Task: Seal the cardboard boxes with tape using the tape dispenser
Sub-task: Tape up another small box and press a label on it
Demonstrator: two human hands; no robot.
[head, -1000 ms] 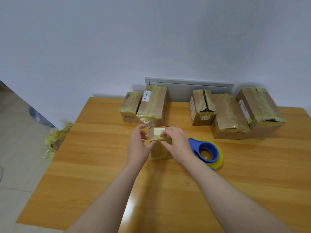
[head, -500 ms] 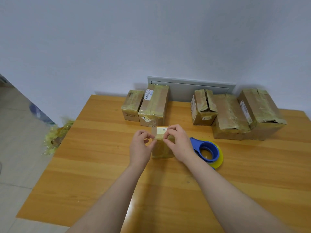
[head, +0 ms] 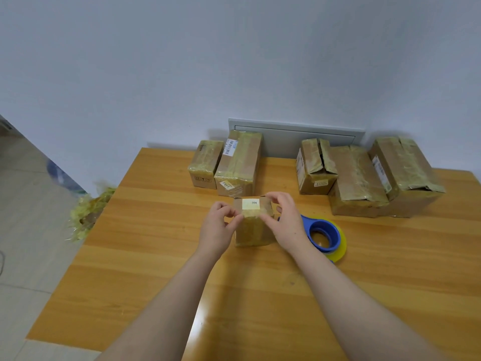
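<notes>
While both hands are working on the small box [head: 253, 225], which is standing upright near the middle of the counter [head: 156, 256], the sealing appears to be only partly done. The left hand [head: 217, 227] is pinching the box's upper left corner with curled fingers, and the right hand [head: 285, 222] is gripping the upper right edge, thumb on the front face; yellowish tape is showing down that face below a white label [head: 251, 203], so I judge it is being pressed flat. The tape dispenser [head: 324, 237] is lying unheld just right of the box. Two rear-left boxes [head: 239, 162] are looking taped shut. Of three rear-right boxes [head: 356, 181], one is gaping at its flaps, so these are probably awaiting tape.
</notes>
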